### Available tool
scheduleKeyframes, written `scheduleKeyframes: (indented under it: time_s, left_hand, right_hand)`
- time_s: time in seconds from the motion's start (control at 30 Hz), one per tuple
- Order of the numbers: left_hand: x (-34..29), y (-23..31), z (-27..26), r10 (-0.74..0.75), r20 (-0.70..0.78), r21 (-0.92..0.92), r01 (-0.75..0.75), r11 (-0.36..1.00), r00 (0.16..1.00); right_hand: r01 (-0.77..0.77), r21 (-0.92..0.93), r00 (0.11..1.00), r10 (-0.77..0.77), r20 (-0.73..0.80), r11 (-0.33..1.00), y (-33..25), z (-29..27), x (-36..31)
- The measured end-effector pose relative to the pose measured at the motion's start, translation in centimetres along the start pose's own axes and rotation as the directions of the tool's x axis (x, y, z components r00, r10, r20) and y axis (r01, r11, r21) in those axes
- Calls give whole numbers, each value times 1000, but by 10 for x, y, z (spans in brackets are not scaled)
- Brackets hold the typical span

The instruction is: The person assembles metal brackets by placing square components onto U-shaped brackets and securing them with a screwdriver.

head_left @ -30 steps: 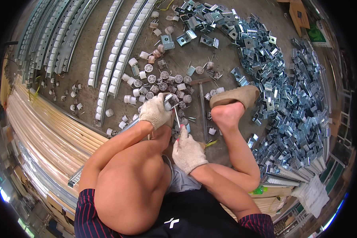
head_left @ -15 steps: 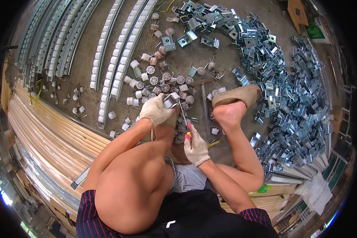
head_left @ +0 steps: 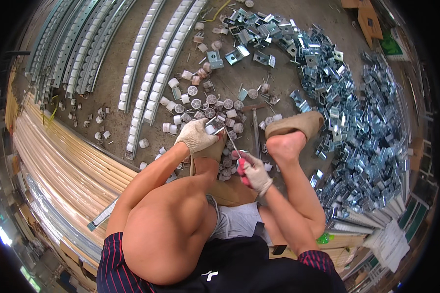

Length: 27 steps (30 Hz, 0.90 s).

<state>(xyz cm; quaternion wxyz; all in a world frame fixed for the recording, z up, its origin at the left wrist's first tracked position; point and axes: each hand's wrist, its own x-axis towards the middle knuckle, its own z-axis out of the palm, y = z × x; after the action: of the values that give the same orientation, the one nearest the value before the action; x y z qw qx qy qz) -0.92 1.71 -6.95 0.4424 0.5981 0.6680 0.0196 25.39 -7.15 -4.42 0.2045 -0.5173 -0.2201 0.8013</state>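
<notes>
In the head view, the left hand (head_left: 198,136), in a pale knitted glove, is closed around a small metal bracket (head_left: 214,127) that has something white inside it, probably a roller, and holds it up just above the toe of the left sandal (head_left: 216,148). The right hand (head_left: 253,173), also gloved, is wrapped around the reddish handle of a screwdriver-like tool (head_left: 232,140), whose thin shaft slants up to the bracket; whether the tip touches it or stops just beside it, I cannot tell. The bracket looks like bent sheet metal with a bright plated finish, so it should be light, stiff and hard to damage, though rather slick, with edges that may be sharp; the glove ought to help the grip. The best hold is probably across its outer flat sides, fingers clear of the end that the shaft points at, since a slim tip could skid off smooth metal. The white part looks like moulded plastic, likely lighter and easier to scratch or crack. Loose rollers (head_left: 211,99) lie beyond the left hand, a hammer (head_left: 256,129) rests between them and the right sandal (head_left: 298,125), and a heap of similar shiny brackets (head_left: 327,90) spreads to the right.
</notes>
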Motion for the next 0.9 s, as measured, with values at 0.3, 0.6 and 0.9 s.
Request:
scheduleKeyframes:
  time_s: [0.3,0.6,0.9]
  left_hand:
    - [-5,-1,-3,-9,16,16,9,1000,1000]
    - [-11,10,5,-42,-78,60,47,997,996]
    - [-16,7,0,-40,-29,23,40,999,999]
  right_hand:
    - [331,-703,703,-661,-261,630,87,28,36]
    - [241,-823,685,-691,-231,514,-7,-30,20]
    - [-168,-945,837,-465,-288,282,-42,7,39]
